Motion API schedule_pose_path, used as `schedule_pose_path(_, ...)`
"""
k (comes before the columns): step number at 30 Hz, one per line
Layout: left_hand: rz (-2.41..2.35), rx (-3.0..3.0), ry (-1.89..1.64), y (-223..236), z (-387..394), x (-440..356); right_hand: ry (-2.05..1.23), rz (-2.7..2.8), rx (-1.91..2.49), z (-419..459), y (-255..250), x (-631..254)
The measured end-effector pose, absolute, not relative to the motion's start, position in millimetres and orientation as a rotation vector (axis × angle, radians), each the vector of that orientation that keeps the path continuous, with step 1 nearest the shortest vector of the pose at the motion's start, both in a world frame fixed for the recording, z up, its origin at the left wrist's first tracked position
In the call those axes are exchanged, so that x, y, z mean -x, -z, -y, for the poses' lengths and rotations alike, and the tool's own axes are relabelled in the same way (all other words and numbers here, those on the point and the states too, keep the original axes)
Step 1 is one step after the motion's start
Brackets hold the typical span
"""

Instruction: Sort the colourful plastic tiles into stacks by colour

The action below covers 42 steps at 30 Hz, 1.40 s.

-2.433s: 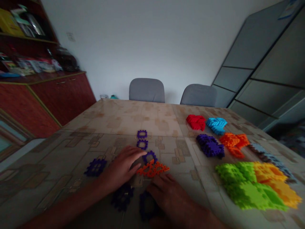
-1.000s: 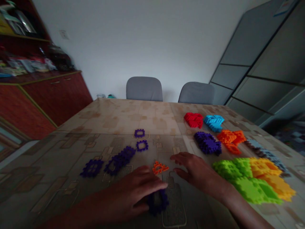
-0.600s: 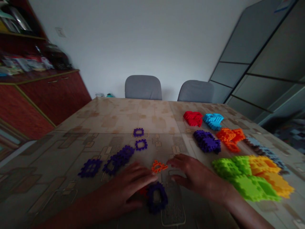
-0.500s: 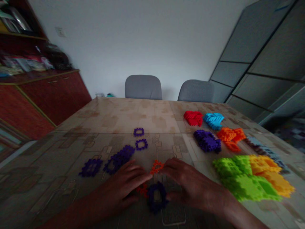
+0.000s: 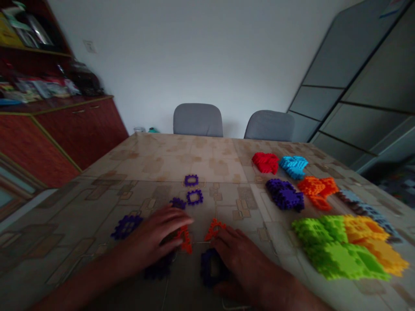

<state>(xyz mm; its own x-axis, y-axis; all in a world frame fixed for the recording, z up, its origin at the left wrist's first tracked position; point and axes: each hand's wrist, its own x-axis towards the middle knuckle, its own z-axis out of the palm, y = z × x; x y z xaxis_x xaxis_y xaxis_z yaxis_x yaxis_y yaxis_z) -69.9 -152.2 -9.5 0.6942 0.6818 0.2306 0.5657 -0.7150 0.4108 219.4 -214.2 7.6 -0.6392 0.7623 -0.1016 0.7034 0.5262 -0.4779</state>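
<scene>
My left hand [image 5: 160, 233] has its fingers and thumb closed around an orange triangular interlocking piece [image 5: 186, 242], which looks tilted up off the tabletop. Beneath that hand, dark purple pieces [image 5: 158, 270] are partly covered. My right hand [image 5: 241, 259] is curled, its fingertips on a second orange triangular piece [image 5: 214, 228]. The same hand overlaps the right side of a purple square frame [image 5: 206, 268] lying near the table's front. Two smaller purple frames, one nearer [image 5: 194, 197] and one farther [image 5: 191, 180], lie ahead of my hands. Left of my left hand is a purple windowed square [image 5: 127, 226].
Sorted piles stand on the right: red [image 5: 265, 163], light blue [image 5: 293, 166], purple [image 5: 284, 194], orange [image 5: 317, 190], grey [image 5: 369, 211], green [image 5: 337, 250] and yellow [image 5: 372, 237]. Two grey chairs, left [image 5: 197, 120] and right [image 5: 269, 125], stand behind the patterned table [image 5: 155, 151].
My left hand has moved left and taken an orange triangle away from beside the purple square frame. My right hand has shifted down, over part of that frame. The view has turned slightly left.
</scene>
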Motion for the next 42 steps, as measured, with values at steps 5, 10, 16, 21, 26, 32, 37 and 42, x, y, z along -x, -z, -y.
schedule_pose_path(5,-1.236,-2.458,-0.616,-7,118,79,-0.762,2.619,1.285,215,-4,-217)
schedule_pose_path(10,-1.276,-2.476,-0.587,2,92,53,-0.792,2.684,1.297,213,-13,-213)
schedule_pose_path(16,-1.294,-2.429,-0.551,13,79,29,-0.8,2.709,1.269,214,-26,-215)
schedule_pose_path(21,-1.274,-2.278,-0.671,4,99,30,-0.722,2.589,1.236,207,-30,-224)
schedule_pose_path(26,-1.081,-1.955,-0.647,-8,148,31,-0.62,2.306,1.193,198,-31,-231)
schedule_pose_path(32,-0.773,-1.466,-0.574,-9,185,23,-0.698,2.112,0.917,200,-24,-223)
schedule_pose_path(37,-0.655,-1.381,-0.511,2,192,17,-0.76,2.091,0.934,202,-22,-218)
schedule_pose_path(42,-0.738,-1.466,-0.541,13,198,26,-0.733,2.312,0.895,203,-28,-221)
